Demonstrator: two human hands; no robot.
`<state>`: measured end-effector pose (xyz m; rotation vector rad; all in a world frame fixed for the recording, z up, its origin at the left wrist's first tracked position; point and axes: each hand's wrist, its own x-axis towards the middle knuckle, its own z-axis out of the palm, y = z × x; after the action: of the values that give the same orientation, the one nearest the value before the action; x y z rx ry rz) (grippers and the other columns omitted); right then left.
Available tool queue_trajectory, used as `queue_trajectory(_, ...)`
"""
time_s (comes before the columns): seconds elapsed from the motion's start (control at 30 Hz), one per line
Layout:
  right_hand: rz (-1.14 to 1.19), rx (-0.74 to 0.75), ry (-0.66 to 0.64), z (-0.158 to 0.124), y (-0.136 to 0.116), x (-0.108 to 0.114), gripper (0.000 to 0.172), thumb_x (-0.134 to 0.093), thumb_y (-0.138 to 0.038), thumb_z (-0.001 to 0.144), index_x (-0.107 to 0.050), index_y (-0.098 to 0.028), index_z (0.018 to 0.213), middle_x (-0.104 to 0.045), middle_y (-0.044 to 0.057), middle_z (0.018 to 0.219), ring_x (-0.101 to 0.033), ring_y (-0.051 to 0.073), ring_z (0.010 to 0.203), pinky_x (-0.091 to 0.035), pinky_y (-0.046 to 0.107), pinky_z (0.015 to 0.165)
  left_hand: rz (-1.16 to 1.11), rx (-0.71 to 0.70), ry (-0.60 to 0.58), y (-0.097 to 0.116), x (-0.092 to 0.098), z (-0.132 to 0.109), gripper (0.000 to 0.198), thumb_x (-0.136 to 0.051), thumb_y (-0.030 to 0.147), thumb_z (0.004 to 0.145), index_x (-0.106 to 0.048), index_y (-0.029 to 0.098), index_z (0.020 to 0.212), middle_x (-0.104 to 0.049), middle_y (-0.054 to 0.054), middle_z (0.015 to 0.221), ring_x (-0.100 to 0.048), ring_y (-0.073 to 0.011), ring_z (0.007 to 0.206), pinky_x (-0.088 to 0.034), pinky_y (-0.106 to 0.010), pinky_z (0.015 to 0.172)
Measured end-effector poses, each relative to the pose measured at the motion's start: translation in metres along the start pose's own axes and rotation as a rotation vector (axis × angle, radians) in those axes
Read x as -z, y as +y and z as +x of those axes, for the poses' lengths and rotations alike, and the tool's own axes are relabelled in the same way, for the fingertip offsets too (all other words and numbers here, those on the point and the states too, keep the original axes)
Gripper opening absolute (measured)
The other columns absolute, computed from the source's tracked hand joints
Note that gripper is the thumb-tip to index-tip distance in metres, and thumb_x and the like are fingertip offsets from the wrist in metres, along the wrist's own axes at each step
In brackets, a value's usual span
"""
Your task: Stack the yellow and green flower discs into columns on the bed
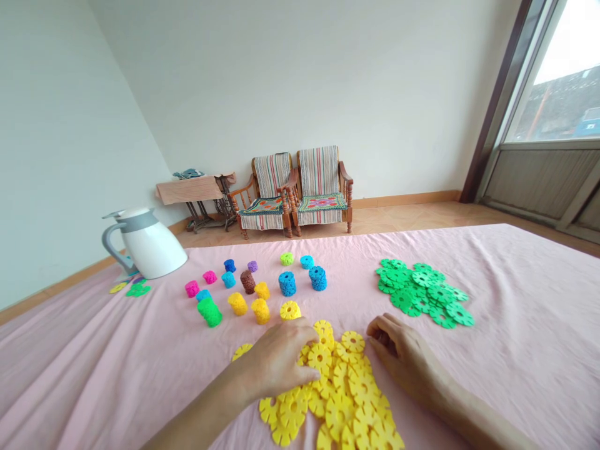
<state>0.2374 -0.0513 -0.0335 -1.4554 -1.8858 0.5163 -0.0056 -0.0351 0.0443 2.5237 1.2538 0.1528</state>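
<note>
A spread pile of yellow flower-shaped notched plastic discs (340,409) lies on the pink cloth before me. My left hand (284,353) reaches over its far left part, thumb and fingers apart around the edge of some discs. At the right edge of the pile is my right hand (398,344), its fingers curled in towards the thumb; whatever is inside them is hidden. Just beyond my left hand stands a yellow disc stack (290,310). Several shorter and taller stacks sit farther off, among them a green stack (209,312), a brown stack (247,282) and a blue stack (317,279).
A loose heap of green discs (422,290) lies at the right. On the far left stands a white and grey jug (152,247), with a few loose discs (137,289) near its base. Two wooden armchairs (321,181) stand beyond the pink-covered table (515,300).
</note>
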Motion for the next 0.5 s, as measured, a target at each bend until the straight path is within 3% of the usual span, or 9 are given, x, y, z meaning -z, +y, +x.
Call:
queue_trajectory(0.1, -0.001, -0.001, 0.004, 0.0, 0.001, -0.001, 0.012, -0.046, -0.017, 0.081, -0.054, -0.02, 0.073, -0.058, 0.001, 0.073, -0.055, 0.013, 0.062, -0.041, 0.025, 0.057, 0.024, 0.017, -0.003, 0.002, -0.005, 0.001, 0.031, -0.069, 0.028, 0.068, -0.064, 0.022, 0.097, -0.064, -0.003, 0.095, -0.059, -0.022, 0.087, -0.043, -0.031, 0.077)
queue_trajectory(0.3, -0.003, 0.001, 0.002, 0.0, 0.001, -0.001, 0.011, -0.046, -0.016, 0.08, -0.054, -0.02, 0.073, -0.057, 0.0, 0.073, -0.055, 0.013, 0.062, -0.041, 0.025, 0.058, 0.088, -0.009, 0.01, 0.01, -0.007, 0.004, 0.01, -0.062, 0.023, 0.068, -0.057, 0.021, 0.076, -0.06, 0.0, 0.079, -0.057, -0.0185, 0.075, -0.04, -0.027, 0.064)
queue_trajectory(0.5, 0.0, 0.0, 0.006, 0.0, 0.001, -0.001, 0.012, -0.045, -0.016, 0.08, -0.054, -0.021, 0.074, -0.058, 0.001, 0.073, -0.056, 0.014, 0.062, -0.041, 0.025, 0.058, 0.112, 0.007, 0.023, 0.016, -0.012, 0.004, 0.011, -0.057, 0.02, 0.067, -0.047, 0.02, 0.072, -0.057, -0.001, 0.081, -0.056, -0.0189, 0.076, -0.039, -0.028, 0.064)
